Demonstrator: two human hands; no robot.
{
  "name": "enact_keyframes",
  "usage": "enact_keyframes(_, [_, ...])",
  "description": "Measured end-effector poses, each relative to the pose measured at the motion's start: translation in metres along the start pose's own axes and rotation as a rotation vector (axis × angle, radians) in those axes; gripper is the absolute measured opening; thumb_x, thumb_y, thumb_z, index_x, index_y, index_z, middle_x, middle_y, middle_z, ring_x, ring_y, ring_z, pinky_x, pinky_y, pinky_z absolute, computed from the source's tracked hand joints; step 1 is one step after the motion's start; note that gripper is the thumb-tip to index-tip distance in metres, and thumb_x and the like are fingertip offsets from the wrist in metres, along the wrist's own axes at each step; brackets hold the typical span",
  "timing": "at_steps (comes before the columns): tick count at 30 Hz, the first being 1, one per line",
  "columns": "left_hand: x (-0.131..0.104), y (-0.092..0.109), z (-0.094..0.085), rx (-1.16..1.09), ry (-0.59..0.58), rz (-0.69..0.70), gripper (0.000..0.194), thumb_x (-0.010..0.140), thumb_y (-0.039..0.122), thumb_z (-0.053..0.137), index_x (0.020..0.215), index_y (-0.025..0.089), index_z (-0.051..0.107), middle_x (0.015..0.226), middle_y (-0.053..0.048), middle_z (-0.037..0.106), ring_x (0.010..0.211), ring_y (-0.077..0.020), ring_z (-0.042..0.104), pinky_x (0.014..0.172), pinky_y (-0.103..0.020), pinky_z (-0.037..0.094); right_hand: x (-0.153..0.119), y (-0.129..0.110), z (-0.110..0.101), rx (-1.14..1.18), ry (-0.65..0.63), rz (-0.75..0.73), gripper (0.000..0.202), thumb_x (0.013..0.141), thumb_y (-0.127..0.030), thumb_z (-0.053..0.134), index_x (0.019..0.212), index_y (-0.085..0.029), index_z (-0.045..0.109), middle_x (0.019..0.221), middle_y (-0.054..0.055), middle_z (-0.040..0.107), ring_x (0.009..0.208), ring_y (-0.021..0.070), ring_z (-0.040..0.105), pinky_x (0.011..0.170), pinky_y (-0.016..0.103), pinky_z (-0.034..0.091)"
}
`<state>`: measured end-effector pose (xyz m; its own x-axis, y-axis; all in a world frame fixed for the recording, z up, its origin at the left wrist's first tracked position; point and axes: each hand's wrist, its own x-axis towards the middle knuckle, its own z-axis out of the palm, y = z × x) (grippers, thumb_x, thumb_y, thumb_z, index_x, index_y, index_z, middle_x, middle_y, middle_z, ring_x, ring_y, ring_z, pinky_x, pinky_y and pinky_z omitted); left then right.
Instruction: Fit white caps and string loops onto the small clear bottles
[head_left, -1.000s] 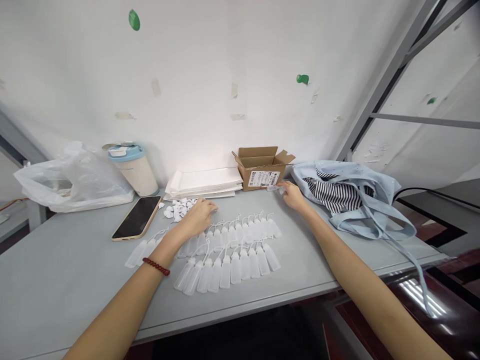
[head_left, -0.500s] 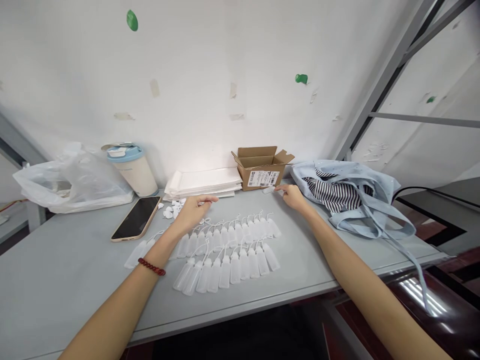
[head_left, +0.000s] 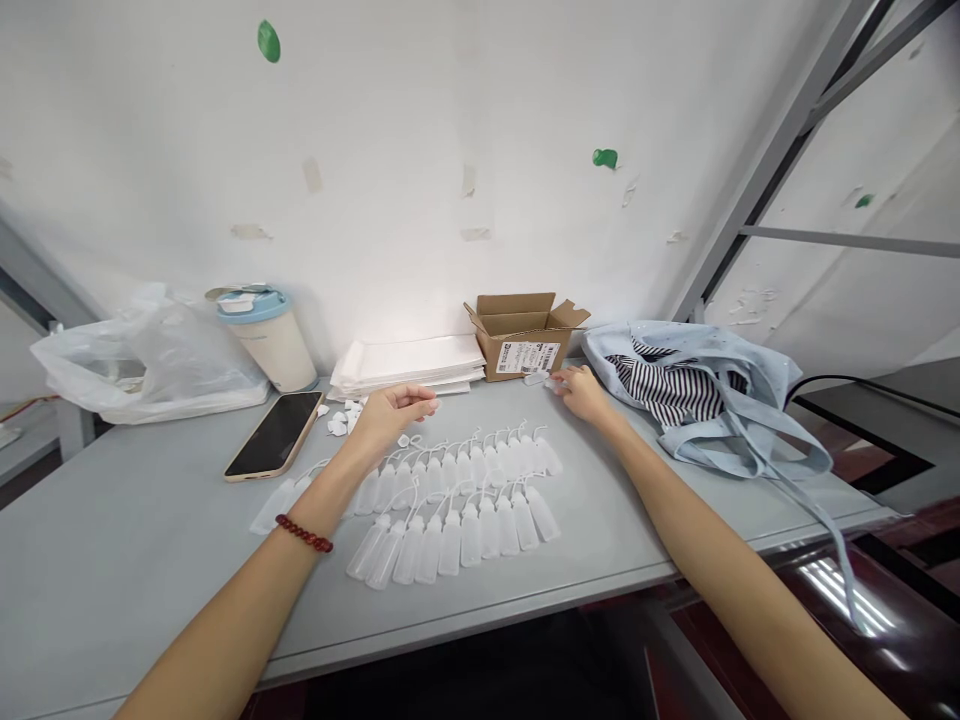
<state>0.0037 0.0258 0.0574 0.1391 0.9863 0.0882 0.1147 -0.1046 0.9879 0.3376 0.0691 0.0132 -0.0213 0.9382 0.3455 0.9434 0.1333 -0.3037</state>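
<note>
In front of the cardboard box, my right hand [head_left: 583, 394] has its fingers closed on a small translucent plastic bottle [head_left: 551, 384], mostly covered by the fingertips. Another such bottle [head_left: 535, 379] lies just left of it. My left hand [head_left: 391, 414], with a red beaded bracelet at the wrist, hovers above the table, thumb and fingers pinched together; a tiny pale bit may show at the tips, too small to name. Below the hands lie two rows of translucent squeeze bottles [head_left: 450, 545] with white strap caps. Small white caps [head_left: 339, 420] are heaped beside my left hand.
A cardboard box [head_left: 517, 355] stands open against the wall, next to stacked white sheets [head_left: 409, 362]. To the left are a phone [head_left: 274, 436], a tumbler [head_left: 271, 345] and a plastic bag [head_left: 150, 350]. A light blue cloth bag [head_left: 765, 355] lies at the right.
My left hand's fingers have come together into a pinch. My right hand has stayed by the box, its fingers curling further around the bottle there.
</note>
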Motion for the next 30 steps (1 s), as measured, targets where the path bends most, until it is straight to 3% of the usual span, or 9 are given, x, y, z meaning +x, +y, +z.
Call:
enact_keyframes(4, [-0.002, -0.002, 0.004, -0.03, -0.018, -0.017, 0.036, 0.054, 0.037, 0.081, 0.081, 0.015, 0.071, 0.074, -0.005, 0.072, 0.071, -0.018, 0.065, 0.073, -0.033, 0.051, -0.008, -0.028, -0.002, 0.091, 0.001, -0.02, 0.025, 0.08, -0.012, 0.056, 0.103, -0.011, 0.066, 0.103, 0.012, 0.068, 0.094, 0.024, 0.06, 0.085, 0.034, 0.044])
enact_keyframes(7, [-0.005, 0.0, 0.006, -0.039, -0.034, -0.03, 0.037, 0.053, 0.037, 0.081, 0.081, 0.015, 0.072, 0.076, -0.006, 0.073, 0.073, -0.0195, 0.067, 0.077, -0.036, 0.052, -0.021, -0.06, -0.004, 0.483, -0.016, -0.062, 0.023, 0.08, -0.02, 0.058, 0.102, -0.014, 0.063, 0.101, 0.01, 0.067, 0.089, 0.0215, 0.062, 0.08, 0.034, 0.048])
enact_keyframes(9, [-0.007, 0.002, 0.008, -0.033, -0.038, -0.025, 0.035, 0.054, 0.037, 0.081, 0.081, 0.015, 0.072, 0.077, -0.006, 0.073, 0.073, -0.019, 0.067, 0.079, -0.036, 0.051, -0.032, -0.081, -0.005, 0.709, -0.095, -0.137, 0.023, 0.08, -0.027, 0.059, 0.102, -0.019, 0.061, 0.102, 0.007, 0.066, 0.086, 0.0196, 0.064, 0.079, 0.034, 0.049])
enact_keyframes(13, [-0.01, 0.003, 0.012, 0.007, -0.043, 0.034, 0.028, 0.058, 0.035, 0.078, 0.078, 0.016, 0.072, 0.079, -0.005, 0.073, 0.073, -0.0177, 0.066, 0.078, -0.033, 0.051, -0.048, -0.107, -0.008, 0.931, -0.2, -0.214, 0.028, 0.079, -0.035, 0.062, 0.102, -0.019, 0.06, 0.104, 0.007, 0.063, 0.086, 0.0192, 0.065, 0.079, 0.037, 0.051])
enact_keyframes(25, [-0.019, 0.002, 0.023, 0.115, -0.082, 0.156, 0.021, 0.066, 0.034, 0.073, 0.076, 0.016, 0.072, 0.076, -0.004, 0.072, 0.074, -0.0181, 0.065, 0.07, -0.028, 0.05, -0.063, -0.123, -0.018, 0.995, -0.311, -0.267, 0.029, 0.079, -0.034, 0.065, 0.104, -0.02, 0.059, 0.104, 0.006, 0.062, 0.083, 0.0178, 0.065, 0.075, 0.035, 0.053])
enact_keyframes(30, [-0.022, 0.004, 0.026, 0.12, -0.092, 0.157, 0.021, 0.066, 0.034, 0.073, 0.076, 0.015, 0.071, 0.076, -0.004, 0.072, 0.073, -0.0186, 0.065, 0.069, -0.029, 0.051, -0.062, -0.122, -0.018, 0.986, -0.346, -0.262, 0.03, 0.079, -0.033, 0.065, 0.106, -0.019, 0.059, 0.096, 0.005, 0.064, 0.08, 0.017, 0.064, 0.074, 0.034, 0.052])
